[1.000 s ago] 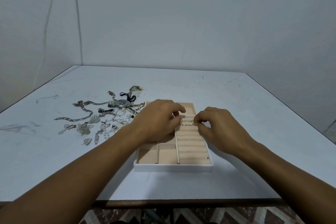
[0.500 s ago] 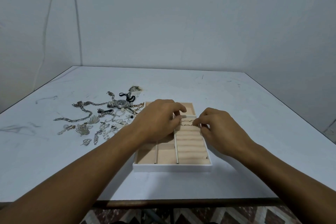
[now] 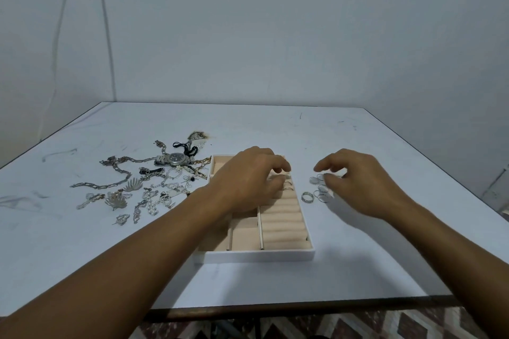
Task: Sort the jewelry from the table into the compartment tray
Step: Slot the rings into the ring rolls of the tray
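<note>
The white compartment tray with beige lining sits at the table's middle. A thin ring is tucked in its ring rolls on the right side. My left hand rests over the tray's far half with its fingers bent down onto the rolls, and I see nothing held in it. Several loose silver rings lie on the table just right of the tray. My right hand hovers over them, fingertips reaching down to the nearest rings, thumb and fingers apart.
A spread of jewelry lies left of the tray: chains, a wristwatch, leaf-shaped pieces and pearl pieces. The white table ends in a dark front edge near me. A grey wall stands behind.
My right hand has left the tray's ring rolls and moved right to the loose rings on the table. My left hand stays on the tray.
</note>
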